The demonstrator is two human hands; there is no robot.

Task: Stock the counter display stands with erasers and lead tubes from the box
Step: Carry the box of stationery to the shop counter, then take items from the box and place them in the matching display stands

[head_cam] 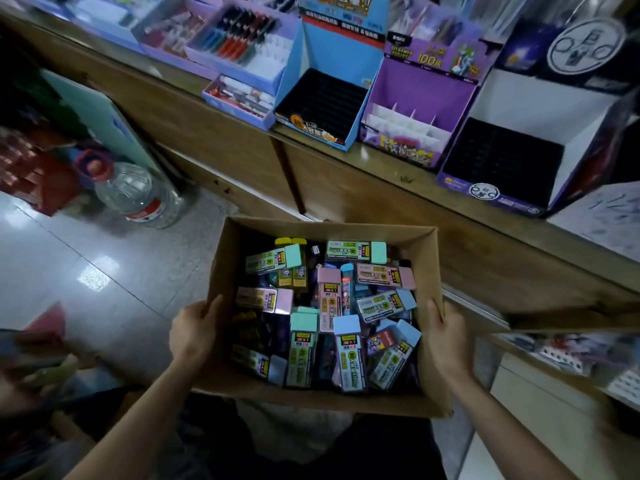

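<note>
An open cardboard box (398, 232) hangs in front of me below the counter, packed with several pastel erasers (348, 355) in printed sleeves and slim lead tubes (346, 289). My left hand (194, 332) grips the box's left wall, thumb over the rim. My right hand (446, 336) grips the right wall the same way. On the wooden counter (377, 168) stand a blue display stand (322, 109) with a black slotted tray, a purple stand (412, 133) with white dividers, and a dark purple-and-white stand (502, 164) with a black tray.
Further stands with pens and small items (239, 39) line the counter to the left. A large clear water bottle (135, 195) stands on the tiled floor at left, beside red packages (31, 168). Wooden cabinet doors (221, 133) front the counter.
</note>
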